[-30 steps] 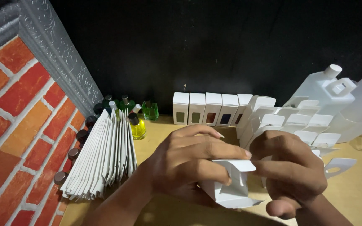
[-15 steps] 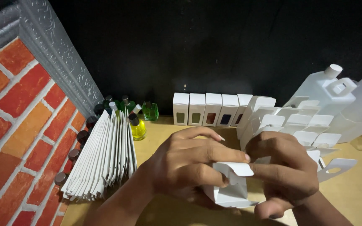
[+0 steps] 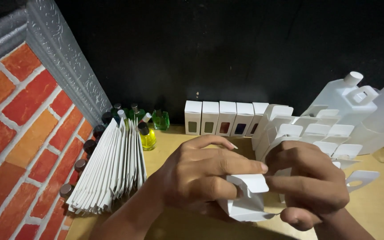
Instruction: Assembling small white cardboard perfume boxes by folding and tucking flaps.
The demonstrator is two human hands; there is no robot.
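Up close, both hands work a small white carton (image 3: 245, 202) just above the tan table (image 3: 378, 209). The left hand (image 3: 201, 178) wraps the carton's side, fingers pressed together, forefinger laid along the top flap (image 3: 250, 182). The right hand (image 3: 312, 182) curls its fingers against the same flap, thumb tucked below; whether the flap is seated cannot be told.

Risks, judged from this view: too hard a squeeze could crease the thin card, and a wide right elbow could topple the open cartons (image 3: 303, 131) standing just behind the knuckles. Left, a fan of flat blanks (image 3: 112, 166) leans near the brick wall (image 3: 18, 133), with small glass bottles (image 3: 147, 138) beside it; a row of closed boxes (image 3: 218, 118) and two pale jugs (image 3: 356, 106) line the back. Open room lies only toward the near edge.
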